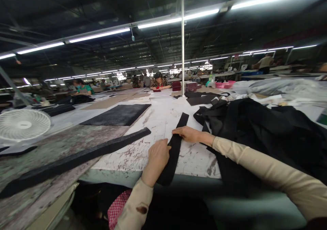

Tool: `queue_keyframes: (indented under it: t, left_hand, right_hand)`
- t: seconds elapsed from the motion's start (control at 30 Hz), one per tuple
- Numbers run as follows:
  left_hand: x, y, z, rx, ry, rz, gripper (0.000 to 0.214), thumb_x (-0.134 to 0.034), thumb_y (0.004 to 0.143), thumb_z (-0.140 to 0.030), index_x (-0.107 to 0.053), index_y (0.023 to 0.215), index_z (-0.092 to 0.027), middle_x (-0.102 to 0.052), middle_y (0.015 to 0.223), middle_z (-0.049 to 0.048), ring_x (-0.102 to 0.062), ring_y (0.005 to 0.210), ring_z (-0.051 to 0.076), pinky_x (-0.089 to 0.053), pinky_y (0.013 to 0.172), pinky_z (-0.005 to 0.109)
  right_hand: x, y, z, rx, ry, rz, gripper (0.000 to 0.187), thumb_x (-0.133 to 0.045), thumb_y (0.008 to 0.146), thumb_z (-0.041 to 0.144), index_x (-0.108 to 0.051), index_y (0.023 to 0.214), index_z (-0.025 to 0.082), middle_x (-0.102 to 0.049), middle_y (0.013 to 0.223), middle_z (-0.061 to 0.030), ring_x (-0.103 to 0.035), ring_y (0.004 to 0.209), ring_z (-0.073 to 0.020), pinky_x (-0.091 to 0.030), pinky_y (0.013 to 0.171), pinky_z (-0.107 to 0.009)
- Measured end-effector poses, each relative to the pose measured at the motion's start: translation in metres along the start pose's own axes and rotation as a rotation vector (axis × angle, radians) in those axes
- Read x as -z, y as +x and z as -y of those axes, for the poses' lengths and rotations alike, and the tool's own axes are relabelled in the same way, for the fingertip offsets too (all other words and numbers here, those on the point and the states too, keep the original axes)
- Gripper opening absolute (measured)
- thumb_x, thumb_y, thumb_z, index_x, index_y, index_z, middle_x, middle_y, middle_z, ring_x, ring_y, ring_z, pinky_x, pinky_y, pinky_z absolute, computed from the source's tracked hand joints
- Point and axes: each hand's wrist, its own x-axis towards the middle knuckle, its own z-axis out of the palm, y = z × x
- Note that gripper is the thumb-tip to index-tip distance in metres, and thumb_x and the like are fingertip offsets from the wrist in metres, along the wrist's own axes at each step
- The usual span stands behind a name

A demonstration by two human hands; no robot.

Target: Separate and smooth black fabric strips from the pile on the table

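Observation:
A narrow black fabric strip (179, 127) lies on the white, paint-stained table (158, 121), running away from me and hanging over the near edge. My left hand (157, 155) is closed on the strip's near part, fingers curled round its edge. My right hand (187, 134) rests on the strip a little farther up, fingers stretched flat and pressing it to the table. Both arms wear beige sleeves.
A big heap of black fabric (255, 127) lies to the right. A long dark bar (76, 158) crosses the left, a dark mat (119, 115) behind it, a white fan (23, 124) far left. A white pole (182, 42) stands ahead. Other people work at far tables.

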Motion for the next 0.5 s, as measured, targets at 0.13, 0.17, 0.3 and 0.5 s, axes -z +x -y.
queue_keyframes:
  t: [0.13,0.17,0.3,0.5]
  left_hand:
    - [0.006,-0.026,0.003,0.093,-0.053,-0.020,0.024,-0.047,0.091,-0.025,-0.065,0.107,-0.024,-0.066,0.102,0.0032,-0.062,0.097,0.019,-0.044,0.077,0.028]
    - [0.006,-0.032,0.001,0.098,-0.039,-0.033,0.024,-0.045,0.092,-0.024,-0.066,0.104,-0.024,-0.066,0.101,0.0031,-0.062,0.093,0.019,-0.044,0.075,0.029]
    - [0.004,-0.045,-0.005,0.022,0.100,-0.108,0.030,-0.038,0.093,-0.016,-0.067,0.096,-0.022,-0.063,0.097,0.0044,-0.062,0.084,0.018,-0.042,0.075,0.031]
    - [0.000,-0.052,-0.002,-0.044,0.169,-0.122,0.035,-0.036,0.090,-0.007,-0.067,0.098,-0.022,-0.063,0.099,0.0051,-0.060,0.085,0.019,-0.042,0.078,0.033]
  right_hand:
    - [0.001,-0.002,-0.006,0.007,0.037,0.013,0.056,-0.044,0.075,-0.003,-0.058,0.127,0.012,-0.055,0.132,-0.0131,-0.051,0.123,-0.0211,-0.039,0.104,-0.031]
    - [0.002,-0.002,-0.007,0.008,0.043,0.028,0.058,-0.044,0.073,-0.004,-0.057,0.128,0.013,-0.054,0.133,-0.0127,-0.051,0.124,-0.0209,-0.039,0.105,-0.031]
    - [0.008,-0.004,-0.008,0.029,0.075,0.116,0.065,-0.041,0.072,-0.006,-0.054,0.132,0.015,-0.048,0.139,-0.0127,-0.049,0.125,-0.0211,-0.041,0.101,-0.030]
    - [0.025,-0.009,-0.001,0.052,0.158,0.281,0.074,-0.039,0.071,-0.008,-0.048,0.137,0.025,-0.031,0.151,-0.0086,-0.037,0.134,-0.0221,-0.036,0.105,-0.034]
